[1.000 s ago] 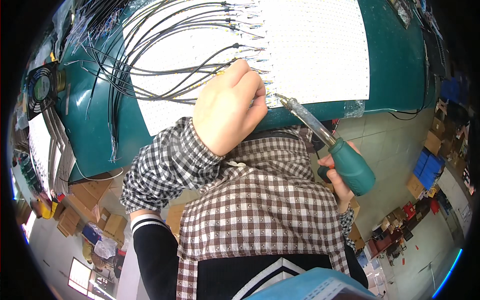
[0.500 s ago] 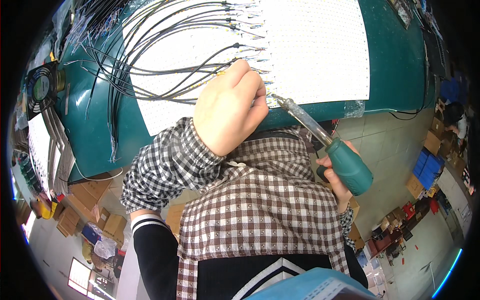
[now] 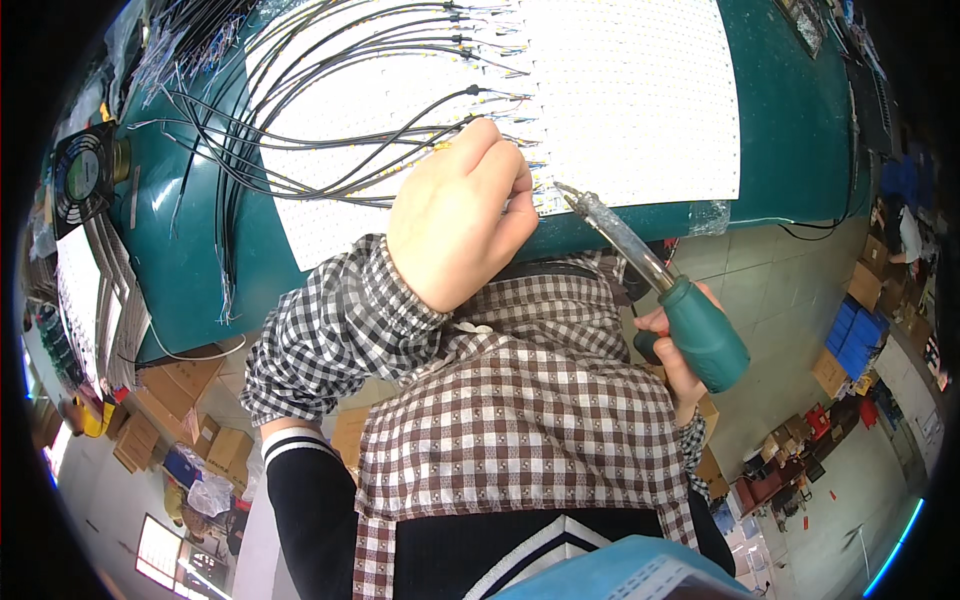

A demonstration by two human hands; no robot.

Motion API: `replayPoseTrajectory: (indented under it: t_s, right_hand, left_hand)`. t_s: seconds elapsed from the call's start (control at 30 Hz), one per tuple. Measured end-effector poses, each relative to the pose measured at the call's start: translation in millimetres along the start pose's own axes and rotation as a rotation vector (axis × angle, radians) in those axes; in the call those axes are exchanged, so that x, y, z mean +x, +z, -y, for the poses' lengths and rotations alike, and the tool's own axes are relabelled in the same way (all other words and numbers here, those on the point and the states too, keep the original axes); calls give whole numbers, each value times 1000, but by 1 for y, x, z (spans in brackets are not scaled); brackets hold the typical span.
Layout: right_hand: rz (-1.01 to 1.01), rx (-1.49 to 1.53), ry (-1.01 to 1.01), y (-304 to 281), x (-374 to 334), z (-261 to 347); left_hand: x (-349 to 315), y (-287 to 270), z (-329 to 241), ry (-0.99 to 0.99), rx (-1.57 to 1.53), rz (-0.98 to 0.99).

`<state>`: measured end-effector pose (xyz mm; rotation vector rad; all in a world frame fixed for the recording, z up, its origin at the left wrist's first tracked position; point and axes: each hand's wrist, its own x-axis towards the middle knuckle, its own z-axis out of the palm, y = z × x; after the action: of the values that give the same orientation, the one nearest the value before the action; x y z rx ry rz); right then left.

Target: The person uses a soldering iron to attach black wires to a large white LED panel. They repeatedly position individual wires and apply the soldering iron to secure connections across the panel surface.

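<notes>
My left hand [image 3: 462, 215] is closed near the front edge of a white panel sheet [image 3: 640, 100], its fingers pinched on a black cable that runs in from the left. The fingertips and the cable's end are partly hidden. My right hand [image 3: 680, 370] grips a soldering iron [image 3: 703, 335] by its green handle, a black trigger under the fingers. The iron's metal tip points up and left, over the panel just right of my left fingers. Several black cables [image 3: 330, 140] curve over the panel's left part, their thin stripped wires lying along a line down its middle.
The sheet lies on a green table [image 3: 790, 130]. A small fan [image 3: 85, 175] and a stack of white sheets [image 3: 95, 290] are at the left. Bundled wires [image 3: 200, 50] lie at the far left. Cardboard boxes [image 3: 228, 455] stand on the floor, and another person [image 3: 908, 235] is at far right.
The soldering iron's tip has moved slightly to the right, away from my left fingers. My right hand has shifted a little with it. My left hand stays in place.
</notes>
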<state>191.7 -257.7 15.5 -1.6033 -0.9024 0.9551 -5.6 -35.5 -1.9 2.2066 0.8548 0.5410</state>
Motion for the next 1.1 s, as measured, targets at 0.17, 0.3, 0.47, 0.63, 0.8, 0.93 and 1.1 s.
replayPoseTrajectory:
  t_s: [0.17,0.3,0.47,0.63,0.8,0.93,1.1]
  right_hand:
    - [-3,-40,12,-4,-3,-5]
    - [1,-20,20,-7,-3,-6]
    - [-138,156,167,2,-4,6]
    - [-125,152,155,-2,-4,3]
    - [-152,165,149,1,-5,3]
    - [-63,91,92,-6,-5,2]
    - [-8,31,32,-4,-2,2]
  left_hand:
    - [0,-1,0,-1,0,6]
    - [-4,-5,2,35,-74,35]
    - [-5,-10,6,112,-98,70]
    - [-5,-2,5,72,-166,-4]
    - [-7,8,2,-14,-149,-65]
    - [-5,9,1,-27,-105,-65]
    - [-4,7,0,-33,-116,-63]
